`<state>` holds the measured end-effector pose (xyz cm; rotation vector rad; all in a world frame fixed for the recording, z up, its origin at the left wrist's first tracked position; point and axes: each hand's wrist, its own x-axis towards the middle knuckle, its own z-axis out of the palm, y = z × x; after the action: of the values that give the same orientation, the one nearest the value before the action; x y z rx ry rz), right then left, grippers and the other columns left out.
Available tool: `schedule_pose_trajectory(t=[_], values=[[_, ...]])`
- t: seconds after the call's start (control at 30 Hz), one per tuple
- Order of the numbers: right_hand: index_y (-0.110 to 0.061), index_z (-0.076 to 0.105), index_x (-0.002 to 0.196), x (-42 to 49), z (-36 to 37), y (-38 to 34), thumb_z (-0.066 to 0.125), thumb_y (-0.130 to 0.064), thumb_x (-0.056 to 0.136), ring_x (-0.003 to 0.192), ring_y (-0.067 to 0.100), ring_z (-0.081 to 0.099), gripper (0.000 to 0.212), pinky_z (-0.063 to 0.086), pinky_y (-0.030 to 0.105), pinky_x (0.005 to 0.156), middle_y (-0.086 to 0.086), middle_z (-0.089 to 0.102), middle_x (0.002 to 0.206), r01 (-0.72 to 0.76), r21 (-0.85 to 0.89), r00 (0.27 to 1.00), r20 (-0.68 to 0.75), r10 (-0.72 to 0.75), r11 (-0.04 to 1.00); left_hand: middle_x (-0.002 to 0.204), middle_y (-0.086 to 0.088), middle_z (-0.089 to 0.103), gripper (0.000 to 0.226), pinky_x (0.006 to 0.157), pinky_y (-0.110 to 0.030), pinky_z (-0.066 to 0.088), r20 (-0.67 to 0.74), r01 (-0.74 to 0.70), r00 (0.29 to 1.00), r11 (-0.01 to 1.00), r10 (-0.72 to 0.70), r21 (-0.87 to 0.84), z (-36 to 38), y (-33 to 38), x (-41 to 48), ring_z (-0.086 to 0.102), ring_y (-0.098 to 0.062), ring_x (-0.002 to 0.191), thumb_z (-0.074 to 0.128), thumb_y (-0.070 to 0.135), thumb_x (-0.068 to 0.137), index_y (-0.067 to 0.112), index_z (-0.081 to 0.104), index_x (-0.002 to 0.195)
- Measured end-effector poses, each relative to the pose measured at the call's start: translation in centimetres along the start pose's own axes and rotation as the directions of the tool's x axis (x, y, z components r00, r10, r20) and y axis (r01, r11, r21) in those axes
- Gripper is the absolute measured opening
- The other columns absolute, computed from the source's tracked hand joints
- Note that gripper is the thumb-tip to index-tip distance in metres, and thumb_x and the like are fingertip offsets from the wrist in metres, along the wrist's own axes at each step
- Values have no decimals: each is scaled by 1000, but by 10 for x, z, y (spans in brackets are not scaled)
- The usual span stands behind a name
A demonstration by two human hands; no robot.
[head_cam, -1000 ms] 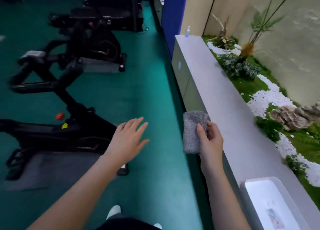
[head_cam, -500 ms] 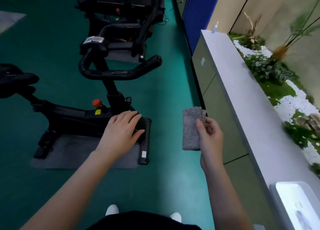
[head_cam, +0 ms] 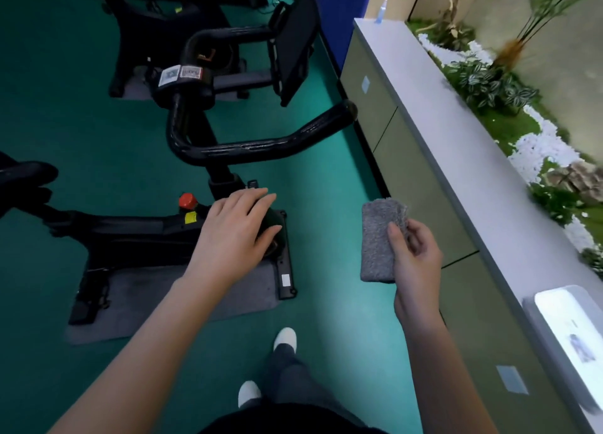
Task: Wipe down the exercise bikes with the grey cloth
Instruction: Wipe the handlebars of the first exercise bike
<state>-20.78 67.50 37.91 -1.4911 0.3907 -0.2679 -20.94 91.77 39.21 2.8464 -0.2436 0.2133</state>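
a: count the exercise bikes!
b: two clear, the near bike (head_cam: 130, 234) and the far bike (head_cam: 228, 35).
a: cloths? hands?
b: one grey cloth (head_cam: 378, 241), two hands, left hand (head_cam: 235, 234), right hand (head_cam: 414, 264), two white shoes (head_cam: 285, 337), one spray bottle (head_cam: 381, 10).

Grey cloth (head_cam: 378, 237); black bike (head_cam: 228, 146); teal floor (head_cam: 326, 303).

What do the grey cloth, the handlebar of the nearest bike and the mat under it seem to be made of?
Grey cloth: likely microfibre or terry, matt, with a fuzzy nap at its top edge. Handlebar: seemingly black rubber or foam over a tube; slight sheen, fine cracks. Mat: probably grey rubber or dense foam; matt, thin, flat.
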Motion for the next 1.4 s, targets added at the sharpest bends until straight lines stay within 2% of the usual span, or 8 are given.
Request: schedule_pose_trajectory(t=[0.3, 0.53, 0.7, 0.8, 1.0, 1.1, 1.2, 1.4], values=[[-22, 64, 107, 60, 44, -15, 62, -14, 90, 94, 8, 66, 18, 54, 29, 81, -9, 70, 97, 77, 11, 993, -89, -76, 997, 129, -5, 54, 51, 94, -41, 39, -187, -85, 979, 996, 77, -33, -28, -23, 82, 49, -26, 118, 54, 38, 89, 11, 49, 132], [-23, 64, 111, 89, 78, -55, 63, -13, 89, 95, -9, 58, 24, 47, 9, 81, -7, 65, 106, 350, -270, 917, -95, -386, 897, 129, 5, 52, 61, 91, -37, 45, -21, -166, 986, 973, 164, -159, -33, -18, 136, 50, -18, 115, 43, 54, 88, 22, 40, 140], [-24, 61, 107, 89, 113, -65, 63, -4, 87, 87, -8, 53, 28, 41, 9, 78, 1, 58, 97, 486, -451, 845, 25, -534, 748, 128, 17, 48, 62, 89, -29, 46, 77, -236, 960, 924, 270, -301, -27, -28, 159, 49, -4, 114, 37, 63, 85, 33, 34, 140], [-19, 63, 108, 87, 127, -64, 58, -2, 89, 89, 3, 56, 26, 46, 20, 79, 7, 61, 100, 419, -441, 888, 16, -460, 794, 128, 21, 48, 61, 88, -26, 47, 116, -287, 928, 877, 354, -384, -24, -39, 171, 47, 0, 113, 38, 62, 85, 37, 32, 139], [-30, 65, 98, 70, 146, -64, 57, -6, 92, 84, -1, 61, 27, 49, 15, 67, -4, 66, 96, 281, -414, 886, -235, -400, 866, 124, 21, 48, 59, 84, -34, 50, 192, -359, 823, 751, 535, -555, -23, -67, 191, 50, 0, 107, 43, 62, 83, 40, 33, 137], [-25, 66, 98, 53, 163, -52, 58, -10, 92, 89, 11, 64, 18, 53, 28, 74, 1, 68, 95, 221, -324, 821, -448, -355, 920, 125, 18, 49, 59, 87, -34, 49, 220, -368, 766, 691, 605, -622, -22, -80, 198, 52, -4, 107, 49, 59, 85, 37, 34, 138], [-26, 66, 92, 41, 185, -43, 60, -12, 91, 84, 7, 64, 16, 52, 25, 72, -4, 68, 89, 224, -189, 722, -627, -293, 956, 129, 14, 48, 61, 92, -34, 47, 247, -394, 709, 662, 660, -638, -21, -88, 200, 51, -8, 112, 51, 58, 85, 35, 32, 139], [-18, 65, 97, 31, 224, -29, 61, -9, 90, 93, 15, 64, 12, 52, 31, 84, 4, 69, 97, 296, 71, 609, -782, -131, 953, 131, 4, 47, 66, 93, -42, 46, 299, -397, 647, 645, 701, -653, -16, -92, 197, 52, -19, 114, 59, 47, 85, 27, 30, 141]])
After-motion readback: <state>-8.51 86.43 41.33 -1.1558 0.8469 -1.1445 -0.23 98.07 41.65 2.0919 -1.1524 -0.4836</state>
